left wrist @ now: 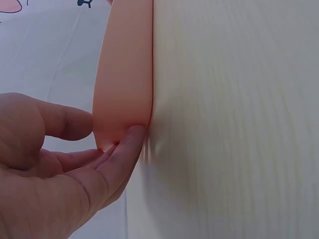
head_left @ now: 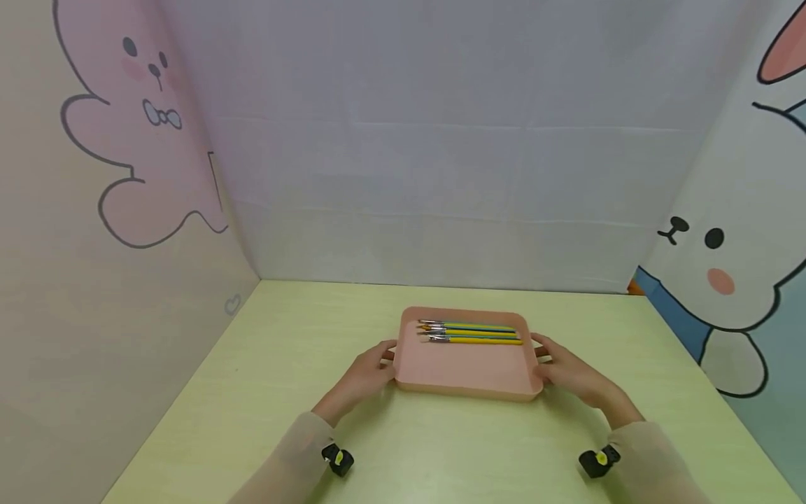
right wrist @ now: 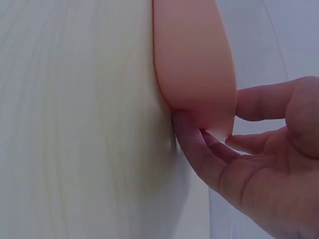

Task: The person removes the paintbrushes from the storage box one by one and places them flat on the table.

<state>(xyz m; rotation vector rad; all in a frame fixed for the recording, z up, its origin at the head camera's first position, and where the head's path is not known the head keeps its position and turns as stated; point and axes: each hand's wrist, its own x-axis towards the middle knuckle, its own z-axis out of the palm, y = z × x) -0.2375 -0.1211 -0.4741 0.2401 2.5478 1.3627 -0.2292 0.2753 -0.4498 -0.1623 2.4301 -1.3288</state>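
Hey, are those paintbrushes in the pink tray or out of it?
In it. The head view shows the paintbrushes lying side by side on the floor of the pink tray, inside its rim.

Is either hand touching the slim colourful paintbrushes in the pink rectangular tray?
No, the left hand and right hand hold the tray, clear of the paintbrushes.

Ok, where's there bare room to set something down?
In the tray: between the brushes and near rim. On the table: between tray and back wall, left grip and left wall, right grip and right wall, and midway between the sleeves. Crowded: the tray's far part, with the brushes, and its short sides, held by both grips.
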